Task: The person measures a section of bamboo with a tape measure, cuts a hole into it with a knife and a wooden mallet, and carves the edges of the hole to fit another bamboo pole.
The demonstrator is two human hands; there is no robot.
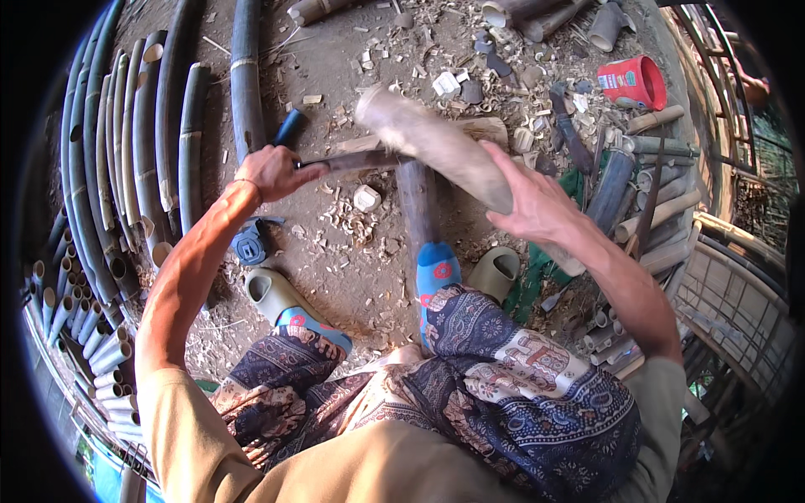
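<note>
My left hand (277, 172) is closed around the near end of a long, dark-bladed knife (356, 160). Its blade points right, its far end at the top of a dark bamboo piece (418, 201). That piece lies between my feet, with its lower end against my blue-socked foot (436, 267). Raised over it at a slant is a thick pale wooden club (436, 149), smeared by motion. My right hand (532, 197) grips the club's lower end. Just beyond my left hand a short black cylinder (291, 127) shows; whether it belongs to the knife I cannot tell.
Long bamboo poles (144, 142) line the left side, with cut tubes (107, 356) stacked below. A red bucket (633, 82) lies tipped at the upper right. Beside it are bamboo offcuts (662, 180). Wood chips (356, 220) and a blue strapped item (250, 243) lie on the dirt.
</note>
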